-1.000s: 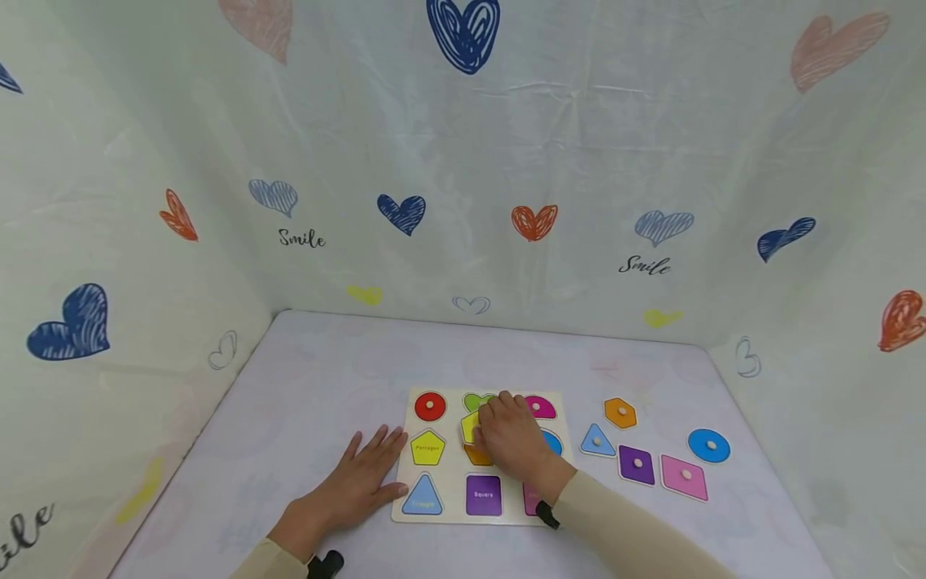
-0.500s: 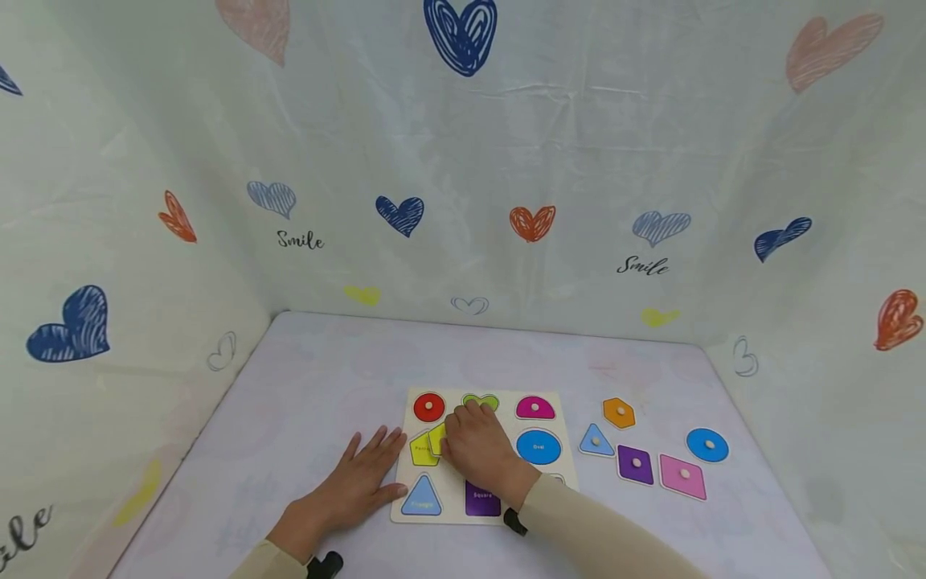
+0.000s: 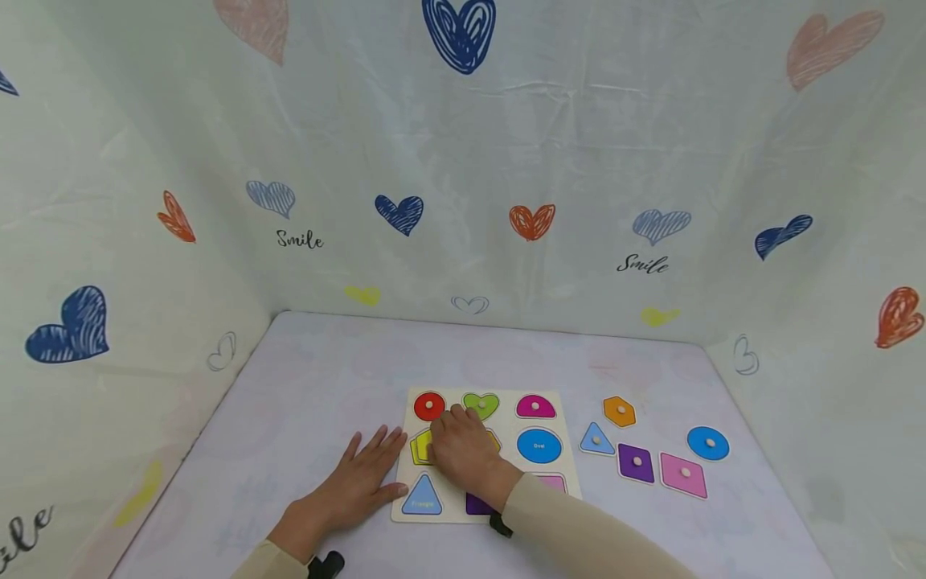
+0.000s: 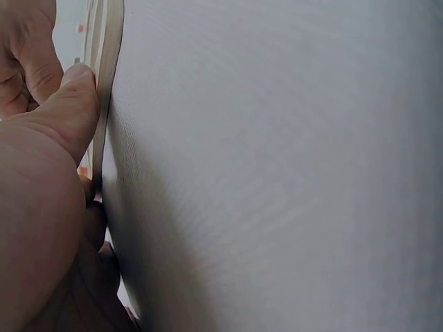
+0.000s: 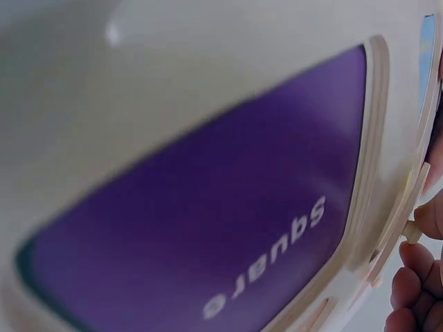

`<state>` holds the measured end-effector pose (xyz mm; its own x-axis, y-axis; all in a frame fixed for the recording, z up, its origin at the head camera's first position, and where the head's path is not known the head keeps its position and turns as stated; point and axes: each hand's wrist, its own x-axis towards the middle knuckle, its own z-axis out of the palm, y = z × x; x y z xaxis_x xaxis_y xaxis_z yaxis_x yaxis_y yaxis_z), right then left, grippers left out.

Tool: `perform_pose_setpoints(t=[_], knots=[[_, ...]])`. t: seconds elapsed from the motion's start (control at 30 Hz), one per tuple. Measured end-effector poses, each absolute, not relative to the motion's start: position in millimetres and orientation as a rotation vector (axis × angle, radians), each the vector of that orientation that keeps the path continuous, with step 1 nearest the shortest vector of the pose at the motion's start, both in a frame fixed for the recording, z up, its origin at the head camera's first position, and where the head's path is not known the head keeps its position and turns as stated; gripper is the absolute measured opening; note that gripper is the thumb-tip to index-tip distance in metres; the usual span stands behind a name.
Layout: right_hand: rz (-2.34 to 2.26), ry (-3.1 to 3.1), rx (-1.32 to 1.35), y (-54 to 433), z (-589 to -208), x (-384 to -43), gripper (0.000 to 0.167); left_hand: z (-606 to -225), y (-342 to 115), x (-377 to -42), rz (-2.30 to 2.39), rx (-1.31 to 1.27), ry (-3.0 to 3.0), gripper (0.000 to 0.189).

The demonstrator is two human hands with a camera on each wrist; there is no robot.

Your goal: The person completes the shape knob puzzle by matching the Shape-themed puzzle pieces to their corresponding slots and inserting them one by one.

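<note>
A wooden shape puzzle board lies on the table, with printed recesses. My right hand pinches the small knob of a yellow pentagon piece between thumb and fingers. That piece overlaps the pentagon recess at the board's left and sits a little askew over it in the right wrist view. My left hand lies flat, fingers spread, its thumb at the board's left edge. A red circle, a green heart and a magenta semicircle sit in the top row. My right hand partly hides the middle recess.
Right of the board lie an orange hexagon, a blue triangle, a purple square, a pink parallelogram and a blue oval, all knobbed. A heart-printed curtain stands behind the table.
My right hand has carried the yellow pentagon leftward from the board's middle to the pentagon recess, uncovering the oval recess. My left hand stays in place.
</note>
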<state>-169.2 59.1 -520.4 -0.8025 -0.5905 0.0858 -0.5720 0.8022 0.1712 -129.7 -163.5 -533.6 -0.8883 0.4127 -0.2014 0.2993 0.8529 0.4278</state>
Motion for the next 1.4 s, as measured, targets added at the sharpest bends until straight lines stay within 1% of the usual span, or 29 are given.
perform_pose_setpoints(t=[0.13, 0.63, 1.4], knots=[[-0.220, -2.850, 0.936, 54.8, -522.3, -170.1, 0.036, -534.1, -163.9, -130.1, 0.566, 0.548, 2.742, 0.085], [-0.267, -2.826, 0.973, 50.7, -523.4, -171.3, 0.036, -533.6, -163.7, -130.5, 0.546, 0.547, 2.747, 0.085], [-0.173, -2.854, 0.967, 50.2, -527.9, -170.3, 0.035, -529.4, -162.2, -129.7, 0.564, 0.554, 2.738, 0.085]])
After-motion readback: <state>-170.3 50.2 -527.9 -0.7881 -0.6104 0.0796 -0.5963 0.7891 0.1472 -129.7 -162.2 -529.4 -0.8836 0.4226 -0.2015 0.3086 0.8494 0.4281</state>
